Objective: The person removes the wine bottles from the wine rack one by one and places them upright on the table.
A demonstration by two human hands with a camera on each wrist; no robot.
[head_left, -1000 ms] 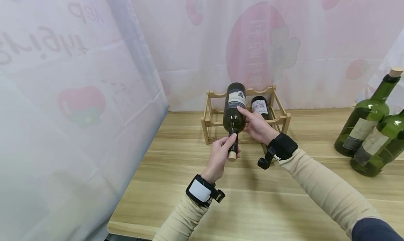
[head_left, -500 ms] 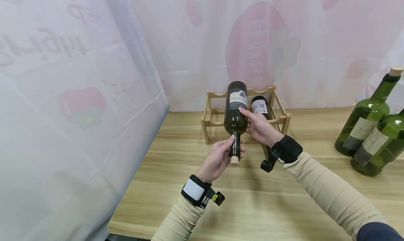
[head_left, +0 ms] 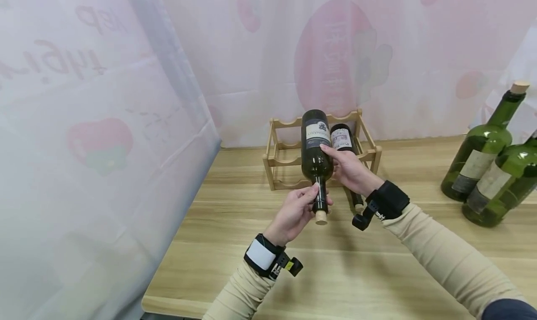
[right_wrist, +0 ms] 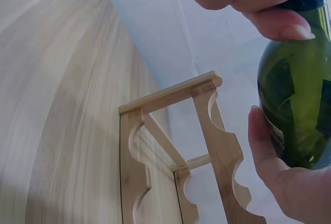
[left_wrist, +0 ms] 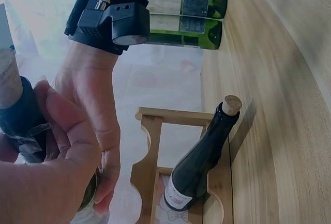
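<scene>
A dark green wine bottle [head_left: 315, 159] with a white and dark label is held above a wooden wine rack [head_left: 282, 162], its corked neck toward the person. My left hand [head_left: 293, 213] pinches the neck just behind the cork. Around the lower body, near the label, my right hand [head_left: 350, 170] grips the same bottle. In the right wrist view the bottle's green glass [right_wrist: 295, 89] shows between the hands. A second wine bottle [left_wrist: 199, 164] lies in the rack's right part, cork outward; in the head view the right hand covers its middle.
Two green corked bottles, a rear one [head_left: 478, 157] and a front one [head_left: 499, 185], stand upright at the right. A printed curtain [head_left: 260, 68] hangs behind and left of the wooden table [head_left: 235, 245].
The held bottle and both hands have shifted slightly right and toward the person, with the neck lower in view. The head view has turned slightly. Both hands keep their hold.
</scene>
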